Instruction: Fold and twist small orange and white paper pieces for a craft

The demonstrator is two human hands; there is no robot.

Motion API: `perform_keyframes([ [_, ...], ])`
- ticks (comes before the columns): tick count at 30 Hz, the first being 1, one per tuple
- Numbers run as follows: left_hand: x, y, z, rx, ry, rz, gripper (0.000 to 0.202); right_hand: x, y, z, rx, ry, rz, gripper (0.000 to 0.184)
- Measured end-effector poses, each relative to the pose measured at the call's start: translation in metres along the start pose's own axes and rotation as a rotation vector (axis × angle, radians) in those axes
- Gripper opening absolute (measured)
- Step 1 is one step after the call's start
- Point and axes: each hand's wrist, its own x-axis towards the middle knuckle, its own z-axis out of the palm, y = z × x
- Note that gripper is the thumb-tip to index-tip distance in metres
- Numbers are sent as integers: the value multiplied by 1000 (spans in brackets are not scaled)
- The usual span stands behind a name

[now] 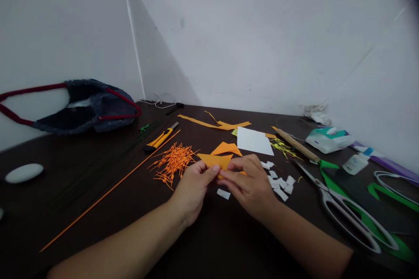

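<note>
Both my hands meet over the middle of the dark table (98, 192). My left hand (193, 187) pinches the edge of an orange paper piece (216, 160) between thumb and fingers. My right hand (250, 185) grips the same orange paper from the right, fingers curled on it. A second orange paper piece (226, 148) lies just behind. Small white paper bits (281, 182) are scattered right of my right hand, and one (223, 193) lies under it.
A pile of thin orange strips (173, 161), a yellow utility knife (162, 137) and a long orange stick (108, 192) lie left. A white sheet (254, 141), scissors (343, 207), a wooden tool (296, 144), a glue bottle (355, 163) and a tissue pack (329, 138) lie right. A dark bag (85, 107) sits far left.
</note>
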Motion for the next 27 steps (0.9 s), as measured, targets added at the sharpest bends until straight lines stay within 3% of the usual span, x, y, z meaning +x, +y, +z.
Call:
perform_keyframes([
  [7,3,0,-2,-65,-113,35,21,2,4,-5,115,19,19,24],
  [10,2,1,-2,-44,-110,51,20,1,4,-8,167,17,34,31],
  [13,1,3,0,-65,-104,63,20,-2,1,-7,208,131,119,32],
  [16,0,5,1,-118,-92,52,15,-3,-4,-4,261,220,230,21],
  [20,-1,5,2,-175,-75,40,8,-3,-9,1,369,143,277,16],
  [27,-6,5,3,-184,-70,31,7,-2,-12,2,475,162,302,20],
])
